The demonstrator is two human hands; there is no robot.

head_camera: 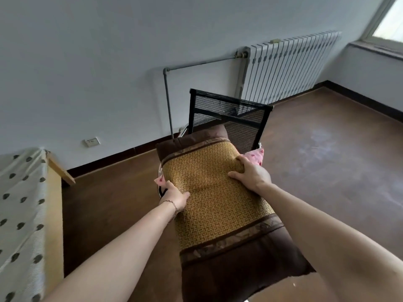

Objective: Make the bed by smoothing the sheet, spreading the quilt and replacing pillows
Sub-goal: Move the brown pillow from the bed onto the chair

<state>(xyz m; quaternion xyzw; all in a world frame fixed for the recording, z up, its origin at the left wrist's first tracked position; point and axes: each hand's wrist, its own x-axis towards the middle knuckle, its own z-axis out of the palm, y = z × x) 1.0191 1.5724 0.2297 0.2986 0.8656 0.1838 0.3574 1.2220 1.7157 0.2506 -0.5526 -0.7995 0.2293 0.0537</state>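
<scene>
The near end of the brown pillow is closest to the camera, its dark fabric border hanging low in view, and the long axis runs straight away from the person toward the chair. Further out, both hands sit on its long sides about halfway along. The left hand has its grip curled round the left edge, thumb on the woven mat top. The right hand is clamped over the right edge a bit further away, fingers wrapped on. A pink pillow peeks out underneath at both sides; can't tell if either hand has hold of it too. The bed with its spotted sheet lies off to the left, nearer the left arm, so I'd guess the carry swings that way.
</scene>
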